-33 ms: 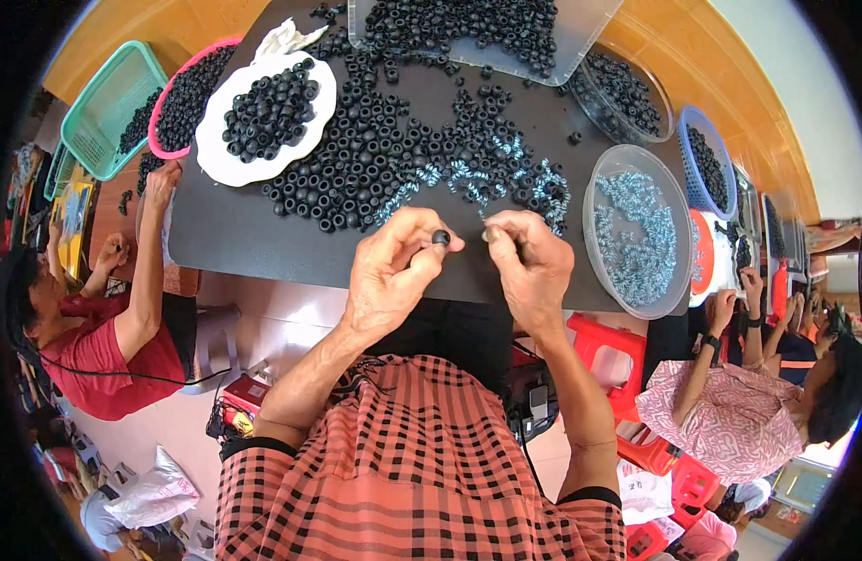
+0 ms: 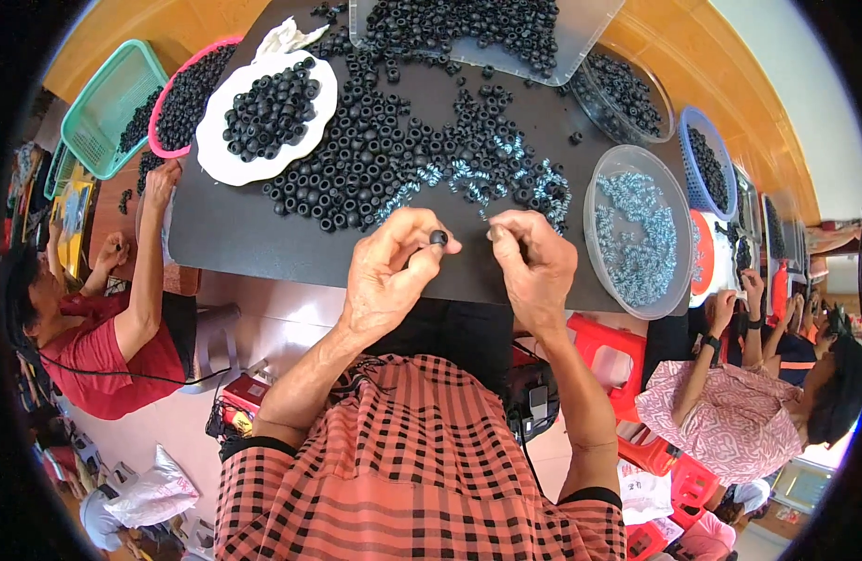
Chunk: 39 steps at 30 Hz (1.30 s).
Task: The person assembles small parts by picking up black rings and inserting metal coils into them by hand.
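Between thumb and forefinger of my left hand [image 2: 392, 264] is a small black ring-shaped piece [image 2: 438, 237], round like a bead. My right hand [image 2: 536, 265] is just to its right, the fingers pinched together; anything in that pinch is too small to make out. The two hands are apart, over the near edge of the dark table [image 2: 263, 234]. Just beyond them lies a heap of black round pieces [image 2: 342, 168] with holes. Small light blue spiral pieces [image 2: 468, 173] are strewn along the near side of that heap.
A white scalloped plate [image 2: 216, 159] of black pieces stands left. At right is a clear round tub [image 2: 595, 252] of blue spirals. Farther back are a clear tray [image 2: 571, 70] and a round container [image 2: 669, 122]. Co-workers sit left [image 2: 104, 365] and right [image 2: 721, 402], by red stools [image 2: 590, 327].
My right hand has shifted slightly to the right, widening the gap between the hands. My left hand, still holding the black piece, has barely moved.
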Motion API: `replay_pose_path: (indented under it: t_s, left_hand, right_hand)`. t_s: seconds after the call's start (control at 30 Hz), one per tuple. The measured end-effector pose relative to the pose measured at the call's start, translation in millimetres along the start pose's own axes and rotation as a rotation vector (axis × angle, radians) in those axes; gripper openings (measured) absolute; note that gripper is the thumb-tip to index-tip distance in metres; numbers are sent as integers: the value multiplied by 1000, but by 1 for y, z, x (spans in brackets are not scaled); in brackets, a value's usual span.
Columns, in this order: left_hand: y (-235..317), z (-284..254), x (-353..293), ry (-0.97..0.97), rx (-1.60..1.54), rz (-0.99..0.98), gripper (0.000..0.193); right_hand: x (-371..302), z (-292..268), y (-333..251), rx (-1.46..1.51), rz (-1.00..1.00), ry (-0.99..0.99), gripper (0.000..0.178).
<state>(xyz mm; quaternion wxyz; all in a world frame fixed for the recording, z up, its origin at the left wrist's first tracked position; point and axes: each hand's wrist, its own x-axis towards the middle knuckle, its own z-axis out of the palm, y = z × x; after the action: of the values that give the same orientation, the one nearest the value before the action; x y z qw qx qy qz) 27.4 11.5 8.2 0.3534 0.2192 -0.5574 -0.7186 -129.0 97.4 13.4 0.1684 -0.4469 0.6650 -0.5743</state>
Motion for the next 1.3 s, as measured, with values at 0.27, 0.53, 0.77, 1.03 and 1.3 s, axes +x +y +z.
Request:
replay_pose_path:
  t_s: [0.27,0.53,0.77,1.03,1.3]
  left_hand:
    - [-5,-5,-5,-11,133,51,13]
    - [-7,-5,-3,10,82,72,11]
    - [-8,-6,-3,14,55,57,14]
    - [-5,-9,-3,-33,45,5,14]
    - [-5,-8,1,23,7,-20,15]
  right_hand:
    - [14,-1,-4,-285,-242,-32,19]
    - [40,12,-9,-508,-374,-164,20]
    - [58,24,-14,-726,-559,-330,19]
    - [60,30,-8,-842,-579,-327,16]
    - [38,17,-29,-169,-166,-290,17]
